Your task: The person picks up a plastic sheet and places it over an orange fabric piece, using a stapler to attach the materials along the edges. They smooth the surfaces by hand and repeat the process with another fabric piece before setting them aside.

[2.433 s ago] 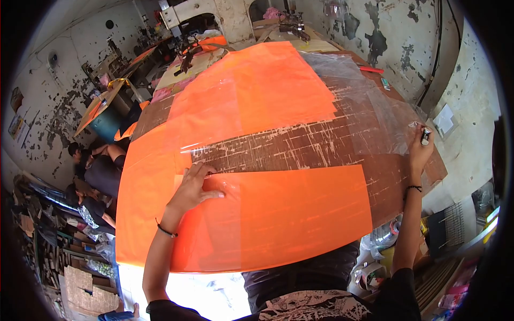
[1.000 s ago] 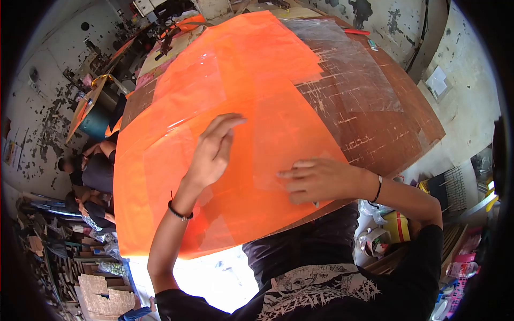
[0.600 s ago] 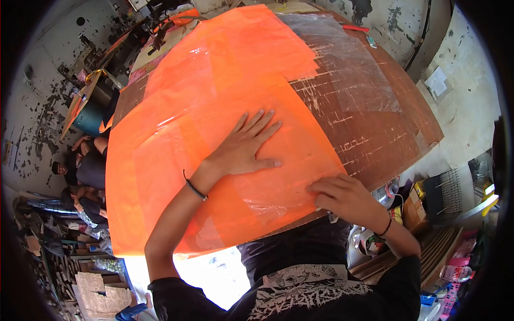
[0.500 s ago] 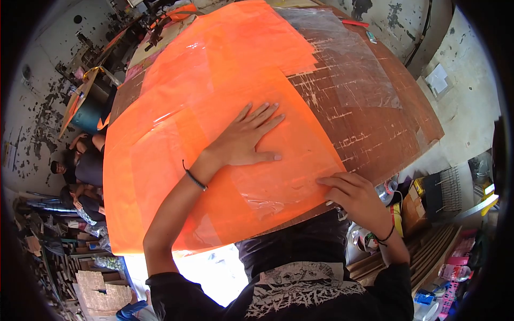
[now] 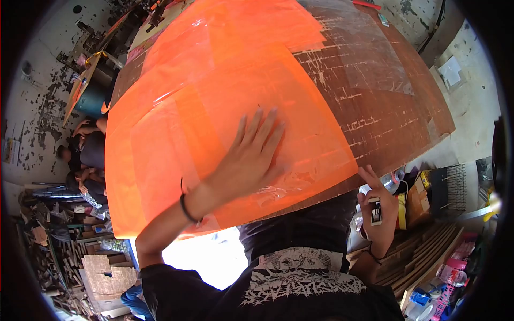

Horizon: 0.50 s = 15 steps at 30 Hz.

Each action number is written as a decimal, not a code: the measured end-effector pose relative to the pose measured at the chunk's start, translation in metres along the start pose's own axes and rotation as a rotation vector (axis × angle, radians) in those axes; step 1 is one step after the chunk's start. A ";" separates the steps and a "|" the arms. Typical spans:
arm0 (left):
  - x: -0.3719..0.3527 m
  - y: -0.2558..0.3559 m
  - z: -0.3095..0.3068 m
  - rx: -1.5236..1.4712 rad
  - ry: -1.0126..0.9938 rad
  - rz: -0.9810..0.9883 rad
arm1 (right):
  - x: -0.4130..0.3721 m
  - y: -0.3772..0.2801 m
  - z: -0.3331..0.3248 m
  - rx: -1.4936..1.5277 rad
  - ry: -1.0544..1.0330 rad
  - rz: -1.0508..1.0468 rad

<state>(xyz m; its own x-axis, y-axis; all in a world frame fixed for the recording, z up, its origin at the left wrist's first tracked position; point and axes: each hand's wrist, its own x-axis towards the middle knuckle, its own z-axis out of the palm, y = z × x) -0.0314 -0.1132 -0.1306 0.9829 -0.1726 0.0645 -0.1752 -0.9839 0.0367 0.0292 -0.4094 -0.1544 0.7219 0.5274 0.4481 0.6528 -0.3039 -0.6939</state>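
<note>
Over the near part of a bright orange sheet (image 5: pixel 160 176), my left hand (image 5: pixel 251 152) lies flat with fingers spread, slightly blurred. A patch of clear plastic film (image 5: pixel 276 193) wrinkles beside its heel. My right hand (image 5: pixel 379 208) is at the near right edge of the brown board (image 5: pixel 396 140), beside the sheet's corner. Its fingers are curled around a small object with a pale face and dark border (image 5: pixel 376 211), whose kind I cannot make out. One finger points up toward the corner.
More orange sheet (image 5: pixel 251 27) covers the board's far side, beside clear film (image 5: pixel 369 59). A red item (image 5: pixel 367 5) lies at the back. People (image 5: pixel 88 155) sit at left, near wood scraps (image 5: pixel 107 275). A pink basket (image 5: pixel 444 299) and long strips (image 5: pixel 428 251) are at right.
My left hand has slid a little toward me across the sheet. The right hand has moved right, off the sheet to its corner, and the small object in it now shows.
</note>
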 end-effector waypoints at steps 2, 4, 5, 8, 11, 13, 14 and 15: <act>-0.033 0.028 -0.010 -0.184 -0.113 -0.068 | 0.003 -0.001 0.000 0.005 -0.046 0.002; -0.058 0.051 -0.001 -0.185 -0.108 -0.092 | 0.011 -0.004 0.002 0.028 -0.115 -0.005; -0.068 0.062 0.004 -0.189 -0.108 -0.105 | 0.017 -0.006 0.003 0.001 -0.164 -0.044; -0.079 0.081 0.021 0.000 -0.002 -0.144 | 0.040 -0.007 0.011 -0.109 -0.268 -0.189; -0.086 0.085 0.030 0.056 0.113 -0.162 | 0.049 -0.007 0.015 -0.204 -0.439 -0.054; -0.091 0.087 0.033 0.030 0.181 -0.199 | 0.049 -0.011 0.020 -0.252 -0.434 -0.069; -0.095 0.089 0.034 0.000 0.211 -0.235 | 0.048 -0.012 0.022 -0.277 -0.434 -0.074; -0.098 0.092 0.036 -0.034 0.238 -0.271 | 0.045 -0.012 0.023 -0.305 -0.431 -0.104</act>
<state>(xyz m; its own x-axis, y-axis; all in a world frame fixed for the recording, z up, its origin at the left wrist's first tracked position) -0.1420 -0.1881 -0.1691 0.9536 0.1145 0.2785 0.0846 -0.9895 0.1169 0.0483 -0.3632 -0.1389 0.5318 0.8255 0.1889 0.7992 -0.4154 -0.4345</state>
